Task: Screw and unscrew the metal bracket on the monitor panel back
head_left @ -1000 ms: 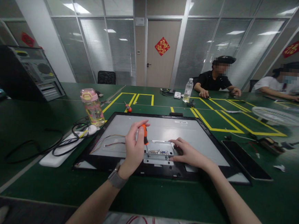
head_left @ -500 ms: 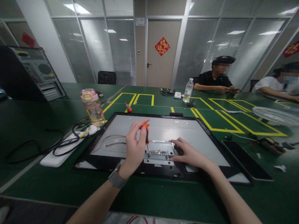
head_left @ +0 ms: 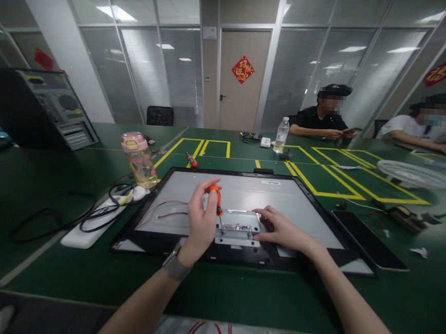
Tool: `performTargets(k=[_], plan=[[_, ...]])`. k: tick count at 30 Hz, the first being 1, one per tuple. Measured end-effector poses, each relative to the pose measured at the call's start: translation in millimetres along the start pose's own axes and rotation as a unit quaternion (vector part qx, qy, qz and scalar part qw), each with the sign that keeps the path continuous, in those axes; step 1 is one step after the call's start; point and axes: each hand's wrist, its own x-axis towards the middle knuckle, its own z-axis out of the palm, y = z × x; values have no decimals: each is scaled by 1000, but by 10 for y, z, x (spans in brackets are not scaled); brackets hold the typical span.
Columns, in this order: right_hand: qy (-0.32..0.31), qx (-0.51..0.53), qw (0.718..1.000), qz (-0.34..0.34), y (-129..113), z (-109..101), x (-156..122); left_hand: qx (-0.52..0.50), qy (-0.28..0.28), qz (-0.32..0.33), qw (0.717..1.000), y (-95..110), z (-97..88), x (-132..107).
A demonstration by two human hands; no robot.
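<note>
In my left hand [head_left: 203,214] is an orange and black screwdriver [head_left: 216,197], its handle leaning left and its shaft pointing down. The tip meets the lower left of a silver metal bracket [head_left: 236,241] that carries a row of connectors [head_left: 237,227]. My right hand [head_left: 280,228] grips the bracket's right side between thumb and fingers; part of that edge is hidden behind them. Beneath the bracket lies a display panel [head_left: 300,209], back up, with a grey sheet and a black frame. Thin wires [head_left: 171,214] run across the panel to the left of the bracket.
Left of the panel are a white power strip [head_left: 86,233] with black cables and a pink-lidded bottle [head_left: 140,160]. A small red screwdriver [head_left: 192,161] lies behind it. To the right rests a black phone-like slab [head_left: 367,240]. Two people sit across the green table [head_left: 221,290].
The screwdriver handle has tipped slightly left with my left fingers, while its tip stays at the bracket. My right hand has not visibly moved.
</note>
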Motion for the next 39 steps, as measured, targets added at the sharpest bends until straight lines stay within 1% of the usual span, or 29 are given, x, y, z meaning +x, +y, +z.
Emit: performTargets(k=[2, 6, 8, 11, 13, 15, 18, 21, 24, 26, 30, 35, 39], plan=[[0, 3, 1000, 3, -5, -1, -1, -4, 15, -1, 1000, -7, 15, 2], [2, 6, 1000, 1, -7, -1, 4, 60, 22, 60, 996, 1, 12, 18], [3, 4, 1000, 0, -7, 0, 7, 74, 19, 72, 994, 10, -3, 25], [4, 1, 1000, -1, -10, 0, 6, 48, -6, 62, 997, 18, -20, 31], [3, 2, 1000, -2, -14, 0, 4, 41, -13, 50, 998, 19, -19, 34], [0, -1, 1000, 2, -16, 0, 3, 56, 1, 49, 997, 17, -12, 34], [-3, -9, 1000, 6, -15, -2, 3, 72, 16, 64, 995, 16, -7, 33], [-3, -8, 1000, 2, -13, -4, 4, 43, -10, 60, 997, 13, -14, 28], [-2, -5, 1000, 5, -15, -5, 5, 13, -34, 27, 999, 8, -17, 22], [-3, -2, 1000, 7, -18, -5, 5, 26, -33, 20, 999, 8, -12, 21], [-3, -2, 1000, 6, -16, -1, 5, 73, -3, 56, 996, 22, -6, 25], [-4, 1, 1000, 8, -1, 3, 11, 49, -19, 62, 997, 25, -18, 28], [0, 0, 1000, 6, -3, 2, 9, 54, -12, 52, 997, 13, -16, 35]])
